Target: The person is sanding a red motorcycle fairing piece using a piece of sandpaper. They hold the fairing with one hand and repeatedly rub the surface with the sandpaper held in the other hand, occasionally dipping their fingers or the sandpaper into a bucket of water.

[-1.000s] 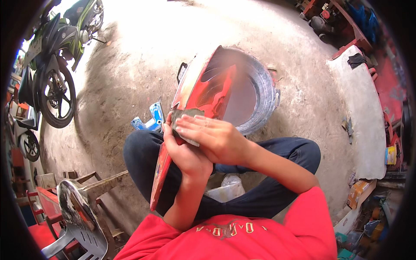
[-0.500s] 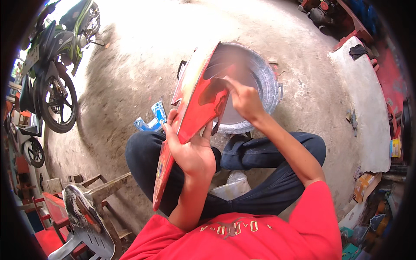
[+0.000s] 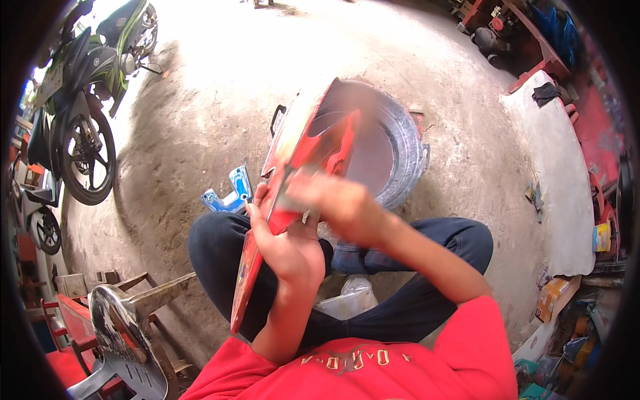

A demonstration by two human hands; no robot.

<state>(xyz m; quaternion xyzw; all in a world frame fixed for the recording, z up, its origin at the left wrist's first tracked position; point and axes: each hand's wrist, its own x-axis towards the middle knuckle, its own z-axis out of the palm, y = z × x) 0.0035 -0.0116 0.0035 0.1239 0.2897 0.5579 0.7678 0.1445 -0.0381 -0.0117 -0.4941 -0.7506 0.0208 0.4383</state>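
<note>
— What's the person on the floor got there?

— A long red motorcycle body panel [image 3: 303, 167], stood on edge between the crossed legs. Its long axis runs from low by the left thigh up and away toward the metal basin [image 3: 400, 153] in front of the knees.

— Which hand carries it?

— The left hand [image 3: 290, 243]. It's wrapped around the panel's lower half, fingers showing at the far edge, palm against the inner side. That grip carries the weight.

— And the other?

— The right hand [image 3: 337, 203] lies across the panel just above the left, touching its inner face. It's blurred. The fingers look curled, maybe pinching something small and pale against the surface, but I can't tell what, or whether it's truly clenched.

— So the panel sits between the two hands?

— More or less. The right hand comes at it from the person's right side, across the body, and the upper stretch of the panel lies up and forward of it, leaning over the basin. Both hands are on it; the right is nearer that free upper end.

— Anything else close by?

— A blue plastic part [image 3: 230, 193] on the concrete just left of the knee, a clear plastic bag [image 3: 350, 300] in the lap, a chrome fender [image 3: 127, 340] on a stand at lower left, and a green motorcycle [image 3: 87, 87] parked well apart.
</note>
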